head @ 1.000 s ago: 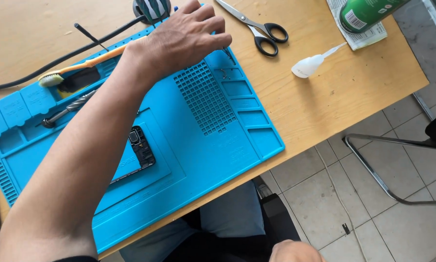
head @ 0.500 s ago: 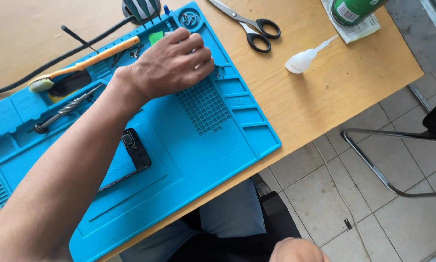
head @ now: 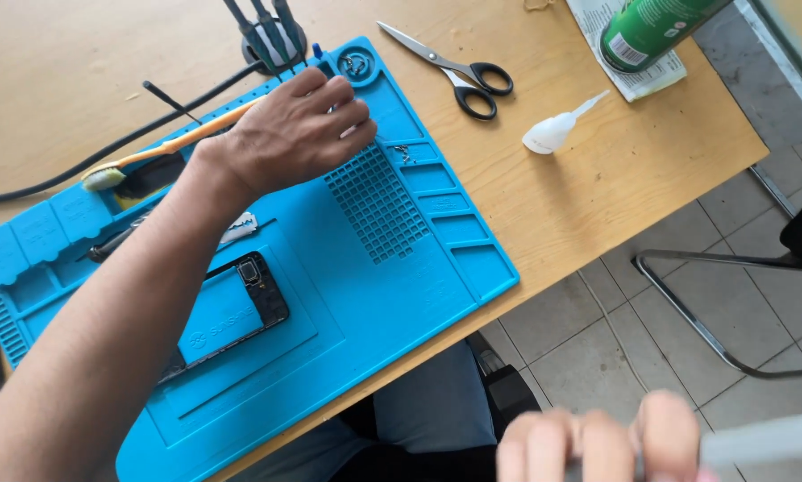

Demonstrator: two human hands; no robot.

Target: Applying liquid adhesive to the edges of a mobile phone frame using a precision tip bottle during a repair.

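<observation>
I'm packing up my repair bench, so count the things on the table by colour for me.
Blue: 1, the work mat
Black: 2, scissors, phone frame
Green: 1, can
White: 1, squeeze bottle
Orange: 1, brush by the left hand
Total: 6

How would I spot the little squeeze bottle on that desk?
Start at the big blue work mat on the wooden table and look right, past its edge. Below the black-handled scissors lies the small bottle, on its side. It alone is white, with a thin pointed nozzle.
</observation>
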